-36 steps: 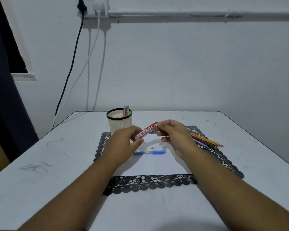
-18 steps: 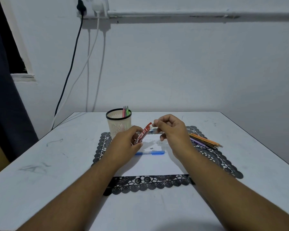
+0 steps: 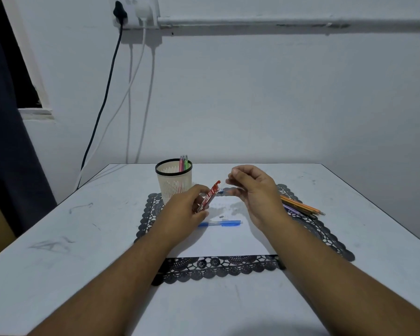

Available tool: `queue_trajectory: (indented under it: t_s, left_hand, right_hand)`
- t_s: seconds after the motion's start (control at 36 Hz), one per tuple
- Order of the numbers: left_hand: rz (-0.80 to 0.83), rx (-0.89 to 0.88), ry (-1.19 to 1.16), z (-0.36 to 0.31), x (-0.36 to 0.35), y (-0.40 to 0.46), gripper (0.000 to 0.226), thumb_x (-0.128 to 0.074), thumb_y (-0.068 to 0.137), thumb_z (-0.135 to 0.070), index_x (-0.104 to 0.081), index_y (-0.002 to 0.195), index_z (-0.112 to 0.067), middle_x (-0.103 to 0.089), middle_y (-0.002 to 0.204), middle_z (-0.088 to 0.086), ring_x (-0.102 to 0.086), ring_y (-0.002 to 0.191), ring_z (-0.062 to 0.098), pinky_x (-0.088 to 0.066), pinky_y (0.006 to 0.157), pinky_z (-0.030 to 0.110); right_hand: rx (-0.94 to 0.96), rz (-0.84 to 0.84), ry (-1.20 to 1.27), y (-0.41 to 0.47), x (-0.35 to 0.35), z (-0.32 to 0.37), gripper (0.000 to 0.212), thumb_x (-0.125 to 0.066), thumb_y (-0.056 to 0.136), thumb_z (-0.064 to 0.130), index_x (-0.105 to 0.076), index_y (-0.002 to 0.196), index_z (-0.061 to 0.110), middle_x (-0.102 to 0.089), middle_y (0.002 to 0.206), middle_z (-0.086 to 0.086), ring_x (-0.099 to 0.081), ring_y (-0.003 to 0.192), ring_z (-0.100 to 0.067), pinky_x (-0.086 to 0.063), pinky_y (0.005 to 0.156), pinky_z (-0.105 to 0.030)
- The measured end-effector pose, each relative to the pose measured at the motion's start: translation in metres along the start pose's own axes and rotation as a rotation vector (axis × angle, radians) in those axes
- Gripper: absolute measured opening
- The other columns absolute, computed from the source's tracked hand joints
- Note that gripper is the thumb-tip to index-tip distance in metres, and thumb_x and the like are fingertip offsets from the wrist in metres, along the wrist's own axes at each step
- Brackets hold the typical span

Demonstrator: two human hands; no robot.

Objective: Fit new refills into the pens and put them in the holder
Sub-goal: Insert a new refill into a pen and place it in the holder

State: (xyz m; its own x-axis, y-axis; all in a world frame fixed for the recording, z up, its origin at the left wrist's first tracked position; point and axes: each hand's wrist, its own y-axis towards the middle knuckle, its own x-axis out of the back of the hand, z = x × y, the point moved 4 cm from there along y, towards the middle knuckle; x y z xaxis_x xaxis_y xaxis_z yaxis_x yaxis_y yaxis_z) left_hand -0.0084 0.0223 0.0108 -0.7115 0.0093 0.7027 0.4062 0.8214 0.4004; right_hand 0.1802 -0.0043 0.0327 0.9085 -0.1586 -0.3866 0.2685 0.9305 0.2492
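Red refill case (image 3: 208, 198) w/ white print, too small to read; slim, tilted, top end up-right w/ its cap flipped open. Left hand (image 3: 183, 213) grip curled round its lower half, above white sheet (image 3: 223, 241) on black lace mat (image 3: 325, 238). Right hand (image 3: 255, 192) raised just right of case top, thumb & forefinger pinched; anything between them too thin to tell. Blue pen (image 3: 222, 223) lies flat on sheet, near the hands. Mesh holder (image 3: 174, 181) far-left on bench (image 3: 83, 238), pink & green pens (image 3: 183, 163) inside. Orange/purple pens (image 3: 301, 207) right, on mat.

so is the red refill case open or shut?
Open: the red refill case has its cap flipped up, held tilted by the left hand.
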Motion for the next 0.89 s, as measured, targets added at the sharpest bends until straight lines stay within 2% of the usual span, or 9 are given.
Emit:
queue_trajectory:
  t_s: [0.11, 0.19, 0.28, 0.36, 0.42, 0.53, 0.64, 0.75, 0.89]
  left_hand:
    - [-0.005, 0.006, -0.053, 0.002, -0.001, 0.001, 0.043, -0.076, 0.091, -0.014, -0.058, 0.124, -0.035, -0.067, 0.097, -0.018, -0.063, 0.085, -0.006, -0.046, 0.072, 0.007]
    - [-0.017, 0.049, -0.229, 0.006, -0.002, 0.001, 0.038, -0.076, 0.090, -0.009, -0.060, 0.115, -0.033, -0.074, 0.093, -0.009, -0.069, 0.086, -0.001, -0.053, 0.079, 0.018]
    - [-0.022, 0.098, -0.492, 0.009, -0.003, 0.002, 0.034, -0.078, 0.089, -0.007, -0.062, 0.112, -0.026, -0.075, 0.089, 0.005, -0.073, 0.091, 0.021, -0.056, 0.086, 0.029]
    - [-0.017, 0.129, -0.656, 0.010, -0.004, 0.003, 0.037, -0.080, 0.087, -0.007, -0.061, 0.116, -0.019, -0.069, 0.081, 0.013, -0.073, 0.087, 0.026, -0.054, 0.082, 0.030]
    - [-0.002, 0.146, -0.721, 0.010, -0.004, 0.004, 0.044, -0.078, 0.087, -0.004, -0.057, 0.123, -0.018, -0.075, 0.088, 0.016, -0.075, 0.089, 0.027, -0.052, 0.079, 0.032]
    - [0.014, 0.151, -0.768, 0.007, -0.003, 0.005, 0.067, -0.072, 0.087, 0.008, -0.049, 0.136, -0.031, -0.077, 0.102, 0.013, -0.076, 0.090, 0.032, -0.055, 0.080, 0.037]
    - [0.021, 0.163, -0.773, 0.007, -0.003, 0.004, 0.086, -0.077, 0.083, 0.008, -0.041, 0.147, -0.038, -0.073, 0.107, 0.013, -0.076, 0.093, 0.034, -0.059, 0.080, 0.037]
    - [0.041, 0.170, -0.779, 0.006, -0.006, 0.003, 0.091, -0.078, 0.082, 0.009, -0.040, 0.146, -0.042, -0.067, 0.112, 0.018, -0.075, 0.093, 0.037, -0.061, 0.079, 0.039]
    - [0.020, 0.165, -0.762, 0.007, -0.005, 0.006, 0.095, -0.079, 0.081, 0.009, -0.034, 0.144, -0.046, -0.071, 0.106, 0.010, -0.076, 0.089, 0.037, -0.060, 0.071, 0.037]
  right_hand:
    - [-0.027, -0.090, 0.203, 0.004, 0.010, 0.004, 0.001, -0.066, 0.098, 0.006, -0.067, 0.098, 0.007, -0.071, 0.081, -0.006, -0.072, 0.079, -0.021, -0.060, 0.066, -0.029]
    - [-0.066, -0.132, 0.238, 0.007, 0.017, 0.003, 0.002, -0.067, 0.098, 0.008, -0.067, 0.100, 0.009, -0.069, 0.078, -0.005, -0.073, 0.075, -0.022, -0.061, 0.064, -0.030]
    - [-0.102, -0.117, 0.140, 0.009, 0.021, -0.001, 0.002, -0.067, 0.098, 0.008, -0.068, 0.100, 0.008, -0.067, 0.081, -0.004, -0.071, 0.071, -0.022, -0.060, 0.061, -0.030]
    - [-0.119, -0.081, 0.017, 0.010, 0.022, -0.005, 0.005, -0.067, 0.098, 0.007, -0.070, 0.103, 0.006, -0.066, 0.085, -0.006, -0.069, 0.068, -0.020, -0.058, 0.060, -0.029]
    - [-0.124, -0.063, -0.035, 0.010, 0.022, -0.008, 0.009, -0.068, 0.098, 0.006, -0.072, 0.106, 0.004, -0.068, 0.087, -0.008, -0.069, 0.068, -0.020, -0.057, 0.060, -0.028]
    - [-0.125, -0.024, -0.105, 0.010, 0.020, -0.010, 0.013, -0.065, 0.099, 0.003, -0.073, 0.110, 0.003, -0.071, 0.087, -0.009, -0.068, 0.069, -0.018, -0.057, 0.062, -0.028]
    - [-0.134, 0.003, -0.131, 0.009, 0.018, -0.010, 0.019, -0.062, 0.100, -0.001, -0.076, 0.110, 0.006, -0.075, 0.092, -0.011, -0.070, 0.075, -0.019, -0.060, 0.065, -0.028]
    - [-0.123, 0.007, -0.186, 0.009, 0.018, -0.011, 0.023, -0.064, 0.097, -0.002, -0.077, 0.110, 0.011, -0.077, 0.097, -0.015, -0.071, 0.076, -0.020, -0.060, 0.066, -0.029]
    - [-0.101, 0.028, -0.211, 0.008, 0.015, -0.011, 0.029, -0.068, 0.093, -0.002, -0.072, 0.117, 0.014, -0.077, 0.098, -0.018, -0.069, 0.073, -0.023, -0.057, 0.061, -0.033]
